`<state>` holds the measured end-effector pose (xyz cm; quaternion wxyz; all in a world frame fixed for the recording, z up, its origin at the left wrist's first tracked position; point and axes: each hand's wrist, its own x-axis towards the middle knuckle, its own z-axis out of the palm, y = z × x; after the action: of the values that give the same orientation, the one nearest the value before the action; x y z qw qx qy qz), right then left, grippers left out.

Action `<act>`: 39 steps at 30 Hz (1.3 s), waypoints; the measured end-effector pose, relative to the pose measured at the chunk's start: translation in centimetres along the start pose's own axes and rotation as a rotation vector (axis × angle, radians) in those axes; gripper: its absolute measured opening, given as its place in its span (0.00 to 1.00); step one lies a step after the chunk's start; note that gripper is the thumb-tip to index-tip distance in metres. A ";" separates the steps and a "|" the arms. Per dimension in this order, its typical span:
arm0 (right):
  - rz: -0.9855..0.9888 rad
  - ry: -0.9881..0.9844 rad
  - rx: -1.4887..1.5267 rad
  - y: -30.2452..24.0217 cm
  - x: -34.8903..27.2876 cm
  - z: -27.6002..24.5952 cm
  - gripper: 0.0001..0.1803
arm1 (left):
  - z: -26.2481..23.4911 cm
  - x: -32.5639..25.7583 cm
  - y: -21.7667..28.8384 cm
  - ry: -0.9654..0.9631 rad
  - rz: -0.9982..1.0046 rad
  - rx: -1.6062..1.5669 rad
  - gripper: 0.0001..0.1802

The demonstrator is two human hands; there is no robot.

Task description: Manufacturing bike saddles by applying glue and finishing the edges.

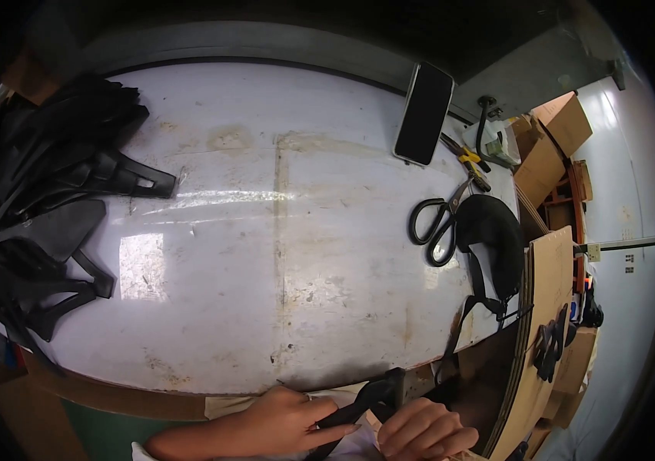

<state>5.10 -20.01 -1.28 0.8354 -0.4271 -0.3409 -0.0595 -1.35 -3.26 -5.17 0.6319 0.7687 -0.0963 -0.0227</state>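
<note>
1. At the near edge of the white table (212, 330), close to the person's body, the black piece (366, 398) slants up from the left hand (289, 419) toward the right. Its far end overlaps the edge in this view; whether it touches cannot be told.
2. The left hand grips the piece, which passes between its fingers. A firm but light pinch seems best, since the piece looks soft enough to twist or crease.
3. The right hand (427, 432) is just beside it, fingers curled inward with the knuckles up. I cannot tell whether it pinches part of the piece or is merely folded.
4. For good control, both hands should work near each other, keeping the short span between them straight and untwisted.
5. Raising the work slightly above the table edge would probably help: its lower part is hidden by the fingers.
6. To the right, the scissors (452, 209) touch or nearly touch a rounded black item (500, 242); the yellow-handled pliers (469, 157) and phone (423, 115) are beyond. Sleeves and loose ends are best kept off the blades.
7. Along the left side, the heap of black pieces (58, 180) is well apart from both hands, so it should not snag the work.
</note>
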 end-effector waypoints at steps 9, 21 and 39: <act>0.039 0.095 0.002 -0.2 0.0 0.4 0.14 | 0.5 -0.1 0.0 0.028 -0.025 -0.043 0.19; -0.006 -0.429 0.112 -0.3 0.6 -0.3 0.12 | 1.0 -0.2 -0.7 0.074 0.105 -0.066 0.19; -0.029 -0.237 -0.166 -0.8 -1.7 1.5 0.15 | 1.6 -0.8 -1.4 0.088 0.126 -0.051 0.20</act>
<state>2.73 -19.67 -1.17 0.7501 -0.4938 -0.4372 -0.0487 -2.25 -4.42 -6.90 0.6550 0.7451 -0.1160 0.0487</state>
